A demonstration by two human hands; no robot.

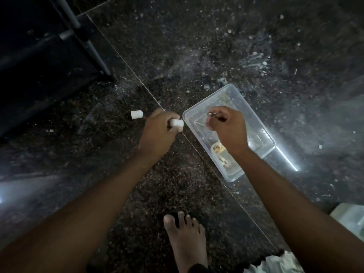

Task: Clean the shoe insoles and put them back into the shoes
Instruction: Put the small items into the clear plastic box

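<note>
1. Gripping a small white cylinder [176,123], the left hand [157,133] hangs just beside the clear container [234,95].
2. Right hand [228,129] fingers pinch a small shiny item [210,114] above that container.
3. A pale object [218,149] lies inside.

Items by kind. White cylinders, 2: loose cylinder [136,114] on the floor [177,56], held cylinder [177,123] in the left hand [157,133]. Clear tub [226,95], 1, containing 1 pale object [218,149]. Small metal item [211,114], 1, pinched by the right hand [229,128]. Hands, 2. Bare foot [187,239], 1. Dark rack [49,46], 1.
</note>
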